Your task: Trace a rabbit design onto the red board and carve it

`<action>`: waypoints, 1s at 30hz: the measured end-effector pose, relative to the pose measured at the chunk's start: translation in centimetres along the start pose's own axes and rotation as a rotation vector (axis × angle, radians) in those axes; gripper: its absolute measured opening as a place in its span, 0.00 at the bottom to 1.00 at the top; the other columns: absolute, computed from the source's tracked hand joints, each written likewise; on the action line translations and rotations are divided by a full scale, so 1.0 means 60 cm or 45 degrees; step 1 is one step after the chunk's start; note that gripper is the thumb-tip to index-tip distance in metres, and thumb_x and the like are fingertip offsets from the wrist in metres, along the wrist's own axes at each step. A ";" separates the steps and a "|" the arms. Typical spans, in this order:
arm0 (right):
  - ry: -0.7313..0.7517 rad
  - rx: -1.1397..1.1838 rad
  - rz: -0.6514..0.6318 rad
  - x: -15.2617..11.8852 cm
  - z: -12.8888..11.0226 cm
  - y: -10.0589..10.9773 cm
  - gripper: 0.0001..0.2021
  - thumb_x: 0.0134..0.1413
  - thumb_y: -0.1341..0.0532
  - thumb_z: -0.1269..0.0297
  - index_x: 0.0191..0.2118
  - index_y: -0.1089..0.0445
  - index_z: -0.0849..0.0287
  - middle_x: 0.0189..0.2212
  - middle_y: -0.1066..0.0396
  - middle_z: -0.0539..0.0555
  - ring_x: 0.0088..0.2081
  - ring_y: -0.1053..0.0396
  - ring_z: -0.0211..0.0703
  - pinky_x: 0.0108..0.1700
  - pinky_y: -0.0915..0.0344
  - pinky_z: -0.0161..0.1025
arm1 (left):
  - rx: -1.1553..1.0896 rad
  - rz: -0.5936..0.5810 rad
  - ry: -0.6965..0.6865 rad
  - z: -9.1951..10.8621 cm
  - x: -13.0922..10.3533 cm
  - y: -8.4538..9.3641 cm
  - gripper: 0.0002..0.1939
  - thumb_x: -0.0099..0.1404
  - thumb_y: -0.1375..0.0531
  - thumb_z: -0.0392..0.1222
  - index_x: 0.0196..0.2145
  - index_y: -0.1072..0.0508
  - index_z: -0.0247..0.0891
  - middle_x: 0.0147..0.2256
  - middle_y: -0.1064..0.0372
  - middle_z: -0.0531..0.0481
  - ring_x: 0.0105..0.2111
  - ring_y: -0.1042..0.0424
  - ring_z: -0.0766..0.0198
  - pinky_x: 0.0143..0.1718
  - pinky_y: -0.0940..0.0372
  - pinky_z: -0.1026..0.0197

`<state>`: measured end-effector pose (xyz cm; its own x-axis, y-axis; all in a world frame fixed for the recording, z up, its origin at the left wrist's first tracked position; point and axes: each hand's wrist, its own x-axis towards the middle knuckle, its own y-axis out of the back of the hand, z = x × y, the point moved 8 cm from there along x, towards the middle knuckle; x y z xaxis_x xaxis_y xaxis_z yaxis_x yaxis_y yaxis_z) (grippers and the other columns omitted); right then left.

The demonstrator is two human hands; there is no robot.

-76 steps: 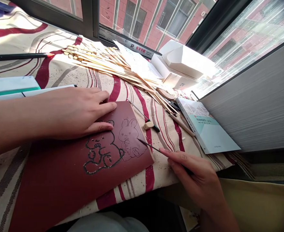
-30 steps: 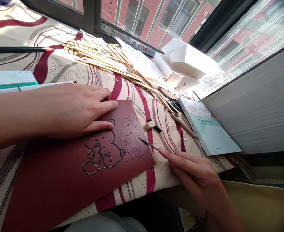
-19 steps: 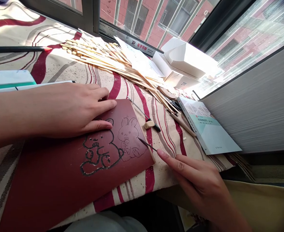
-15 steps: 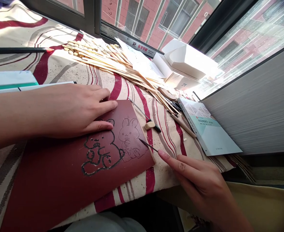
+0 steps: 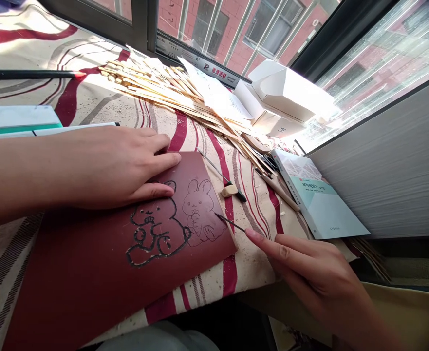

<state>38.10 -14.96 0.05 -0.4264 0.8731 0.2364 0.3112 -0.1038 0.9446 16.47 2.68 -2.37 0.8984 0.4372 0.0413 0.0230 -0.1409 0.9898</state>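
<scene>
A dark red board (image 5: 90, 273) lies on the striped cloth, with a thick-lined animal drawing (image 5: 159, 229) and a thinner rabbit drawing (image 5: 199, 209) near its right end. My left hand (image 5: 137, 165) rests on the board's upper part, palm down, fingers apart, covering some of the thick-lined figure. From the right, my right hand (image 5: 305, 263) pinches a thin dark tool (image 5: 232, 223), its tip at the rabbit drawing's right side. The tool's handle is hidden in the hand. Just beyond the board's right edge lie an eraser-like block (image 5: 229, 190) and a green-ended thin tool (image 5: 217, 170).
Thin wooden strips (image 5: 163, 87) and white paper (image 5: 217, 92) lie along the window. Farther right are a white box (image 5: 283, 95) and a pale book (image 5: 324, 204). A dark pen (image 5: 31, 74) and a white-and-green item (image 5: 20, 119) lie left. The cloth's front edge (image 5: 251, 287) is near me.
The whole view has shifted slightly, with things now a little farther right. Both hands keep nearly the same places on and beside the board, and the tool tip stays by the rabbit drawing.
</scene>
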 end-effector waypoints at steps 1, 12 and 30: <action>0.005 -0.003 -0.002 -0.001 -0.001 0.000 0.31 0.66 0.44 0.83 0.69 0.28 0.53 0.25 0.38 0.45 0.23 0.38 0.33 0.25 0.44 0.31 | 0.005 -0.003 -0.008 0.001 -0.001 0.001 0.41 0.81 0.66 0.64 0.66 0.27 0.38 0.52 0.24 0.35 0.47 0.26 0.44 0.52 0.33 0.44; 0.023 -0.035 -0.002 -0.001 -0.013 0.001 0.30 0.66 0.44 0.82 0.69 0.28 0.56 0.26 0.36 0.45 0.23 0.37 0.33 0.26 0.43 0.32 | -0.075 0.012 -0.004 0.001 -0.004 0.002 0.40 0.81 0.65 0.64 0.65 0.26 0.38 0.51 0.25 0.37 0.45 0.28 0.46 0.52 0.35 0.45; 0.041 -0.096 -0.021 0.000 -0.017 -0.004 0.28 0.68 0.46 0.82 0.69 0.30 0.58 0.26 0.35 0.45 0.23 0.37 0.32 0.26 0.43 0.30 | -0.059 -0.022 0.029 0.000 -0.001 -0.002 0.39 0.81 0.61 0.66 0.67 0.27 0.37 0.52 0.26 0.38 0.47 0.28 0.48 0.54 0.34 0.46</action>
<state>37.16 -15.41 0.05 -0.4584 0.8594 0.2266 0.2398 -0.1259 0.9626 16.43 2.69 -2.49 0.8877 0.4597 0.0264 0.0182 -0.0923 0.9956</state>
